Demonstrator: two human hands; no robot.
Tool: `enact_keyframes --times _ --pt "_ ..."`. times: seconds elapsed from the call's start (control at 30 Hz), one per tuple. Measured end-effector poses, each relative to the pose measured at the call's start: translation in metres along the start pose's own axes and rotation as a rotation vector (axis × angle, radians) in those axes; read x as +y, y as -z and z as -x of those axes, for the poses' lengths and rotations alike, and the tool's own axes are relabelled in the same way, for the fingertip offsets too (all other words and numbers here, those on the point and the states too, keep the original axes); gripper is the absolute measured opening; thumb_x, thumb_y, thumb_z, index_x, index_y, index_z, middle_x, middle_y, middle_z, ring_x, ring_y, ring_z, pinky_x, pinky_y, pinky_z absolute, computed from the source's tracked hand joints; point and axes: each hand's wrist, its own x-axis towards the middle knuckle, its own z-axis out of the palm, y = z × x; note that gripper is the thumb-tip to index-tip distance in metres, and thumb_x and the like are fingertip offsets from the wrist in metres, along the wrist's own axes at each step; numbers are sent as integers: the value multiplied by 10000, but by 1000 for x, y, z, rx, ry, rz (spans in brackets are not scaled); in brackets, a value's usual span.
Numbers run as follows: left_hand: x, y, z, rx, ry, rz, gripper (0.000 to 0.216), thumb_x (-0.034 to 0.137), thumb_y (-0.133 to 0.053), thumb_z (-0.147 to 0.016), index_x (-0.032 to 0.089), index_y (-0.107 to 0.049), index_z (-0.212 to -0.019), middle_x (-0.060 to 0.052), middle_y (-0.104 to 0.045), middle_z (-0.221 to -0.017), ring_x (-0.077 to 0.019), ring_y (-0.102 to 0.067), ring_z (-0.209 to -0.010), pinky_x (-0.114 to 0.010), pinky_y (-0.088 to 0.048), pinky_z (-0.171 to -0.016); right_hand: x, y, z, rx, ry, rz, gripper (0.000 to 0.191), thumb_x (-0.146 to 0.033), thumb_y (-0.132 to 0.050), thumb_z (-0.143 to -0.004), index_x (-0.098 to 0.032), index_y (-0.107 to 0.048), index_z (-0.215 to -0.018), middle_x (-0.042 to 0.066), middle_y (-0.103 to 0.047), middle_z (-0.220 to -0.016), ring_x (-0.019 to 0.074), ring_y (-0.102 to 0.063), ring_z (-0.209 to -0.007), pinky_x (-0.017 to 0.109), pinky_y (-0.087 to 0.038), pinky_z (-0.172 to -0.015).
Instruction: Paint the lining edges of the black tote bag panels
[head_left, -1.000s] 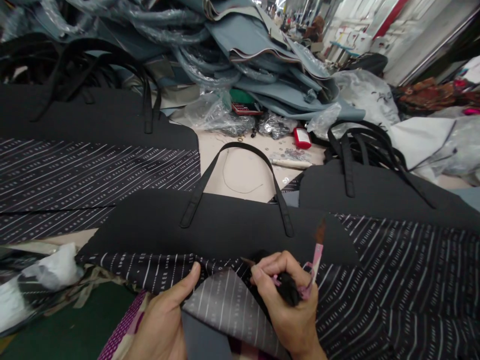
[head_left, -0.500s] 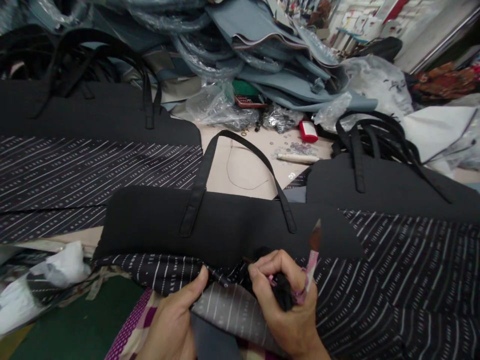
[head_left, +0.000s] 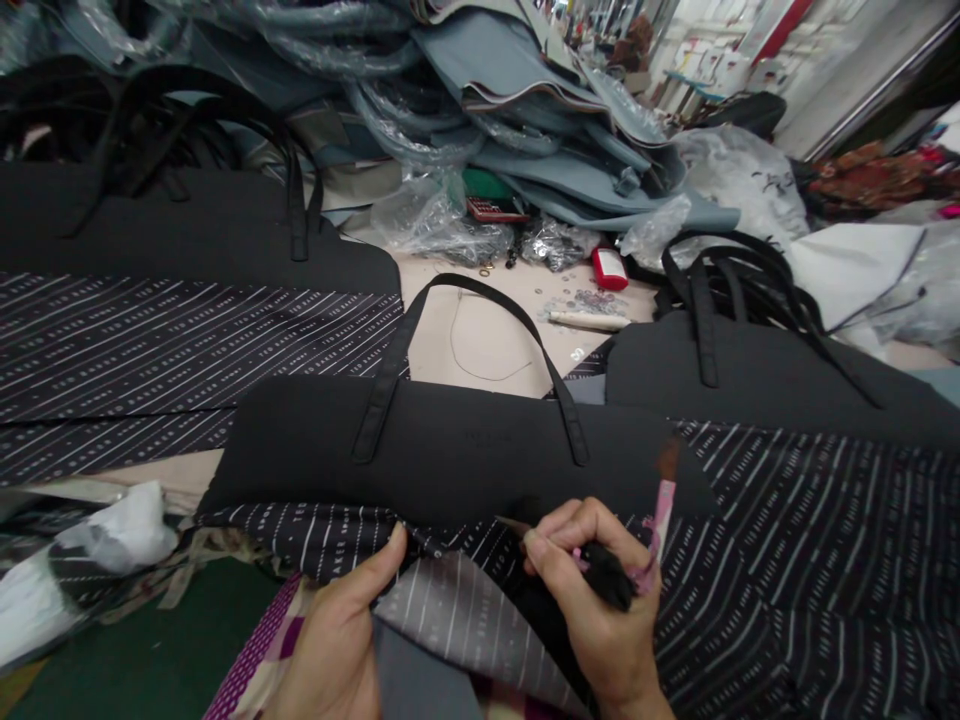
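In front of me lies a flat black bag panel (head_left: 300, 440) with a strap handle (head_left: 487, 290) and black fabric with white printed lettering (head_left: 322, 535) along its lower edge. My left hand (head_left: 341, 620) pinches this fabric at the edge, thumb on top, fingers hidden beneath. Under it hangs a grey, faintly printed reverse side (head_left: 465, 610). My right hand (head_left: 600, 580) is closed around what look like black-handled thread snips (head_left: 607, 575), with a thin pointed tip at the fabric seam. A pink-wrapped stick with a brown brush-like end (head_left: 664, 500) sticks up from the same hand.
More black bag pieces with handles lie at left (head_left: 187, 230) and right (head_left: 787, 365). Behind are blue-grey panels in plastic (head_left: 525, 100), a red box (head_left: 609, 268), small metal rings, a white pen-like stick (head_left: 589, 320) and a loose thread (head_left: 465, 365).
My right hand has moved a little right, away from my left hand, and the brown-tipped stick has swung right with it. The pointed tip shows more clearly. My left hand keeps its hold.
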Motion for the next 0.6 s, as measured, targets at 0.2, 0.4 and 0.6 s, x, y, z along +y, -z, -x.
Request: enact_keyframes --times 0.2,0.4,0.6 --pt "0 1 0 -39 -47 8 446 187 -698 -836 109 -631 -1270 -141 -767 -1005 -344 -731 -936 -475 -603 -838 -2 -2 0 -25 28 17 248 -180 -659 -873 -206 -552 -650 -18 -594 -624 137 -583 -593 261 -475 -593" --pt "-2 6 -4 -41 -53 21 448 172 -689 -833 118 -634 -1275 -135 -766 -1015 -334 -734 -929 -470 -602 -848 -4 -3 0 -47 47 45 242 -150 -651 -870 -205 -548 -659 -24 -593 -633 125 -584 -605 237 -470 -589" --pt "-2 1 -2 -3 -40 72 483 113 -694 -811 108 -626 -1289 -141 -767 -1003 -331 -740 -899 -456 -616 -813 -1 -7 -2 -96 90 116 206 -129 -659 -850 -200 -559 -685 -19 -596 -655 127 -594 -624 238 -469 -601"
